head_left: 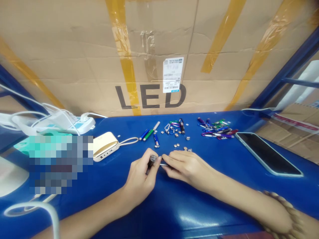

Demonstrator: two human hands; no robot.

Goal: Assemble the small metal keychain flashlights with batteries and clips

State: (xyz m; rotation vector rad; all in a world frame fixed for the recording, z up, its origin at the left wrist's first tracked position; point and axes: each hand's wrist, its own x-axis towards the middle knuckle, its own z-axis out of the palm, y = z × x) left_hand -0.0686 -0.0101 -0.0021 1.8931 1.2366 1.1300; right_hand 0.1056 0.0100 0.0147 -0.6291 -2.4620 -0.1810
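Observation:
My left hand (142, 171) is closed round a small dark mini flashlight with a silver end (153, 158). Fingers hide most of its body. Close beside it, my right hand (188, 166) pinches a thin silver piece (163, 163), partly covered by the fingertips. I cannot tell whether this piece joins the flashlight. Just beyond the hands lie a blue mini flashlight (156, 139), a green one (148, 135) and several button cells (176, 145). Small carabiner clips (169, 128) and a dark mini flashlight (181, 126) lie farther back.
A pile of coloured mini flashlights with clips (218, 129) lies back right, near a phone (269, 154). To the left are a cream power bank (106, 146), a power strip (86, 124) and white cables. A large cardboard box (94, 66) stands behind the blue table (199, 212).

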